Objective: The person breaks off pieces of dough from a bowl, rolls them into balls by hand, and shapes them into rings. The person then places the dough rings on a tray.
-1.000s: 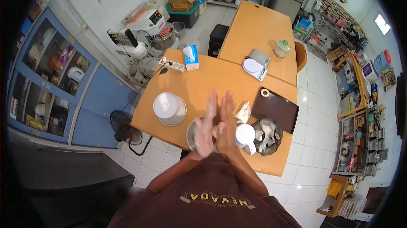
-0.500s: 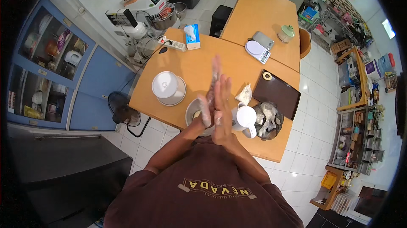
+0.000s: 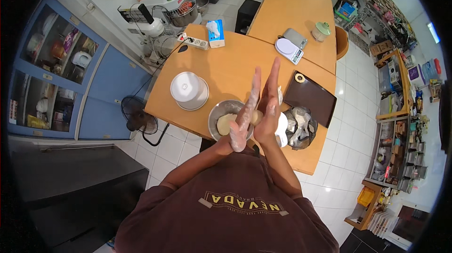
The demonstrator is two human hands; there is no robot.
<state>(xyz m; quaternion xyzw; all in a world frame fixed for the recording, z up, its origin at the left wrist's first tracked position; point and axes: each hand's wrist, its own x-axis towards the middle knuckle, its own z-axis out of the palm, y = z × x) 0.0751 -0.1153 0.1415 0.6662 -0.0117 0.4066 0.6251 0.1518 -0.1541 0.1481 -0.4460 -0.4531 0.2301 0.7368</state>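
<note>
A small pale dough ball (image 3: 256,117) sits between my two upright palms. My left hand (image 3: 245,117) has its fingers stretched out and a whitish film, either a thin clear glove or flour. Facing it, my right hand (image 3: 270,104) presses the ball from the other side, fingers straight and pointing away from me. Below and left of them stands a metal bowl (image 3: 213,112) holding a larger lump of dough (image 3: 226,124). Behind my right hand a white lidded jug (image 3: 281,129) is partly hidden.
At right lie a dark tray (image 3: 310,100) with a dough ring (image 3: 299,78) and a dark plastic bag (image 3: 301,128). A white lidded container (image 3: 186,88) stands left. Farther off are a kitchen scale (image 3: 289,50), tissue box (image 3: 216,34) and power strip (image 3: 195,42).
My hands have shifted right and parted a little, bringing the dough ball between them into sight. More of the bowl and its dough shows, while the jug is more covered.
</note>
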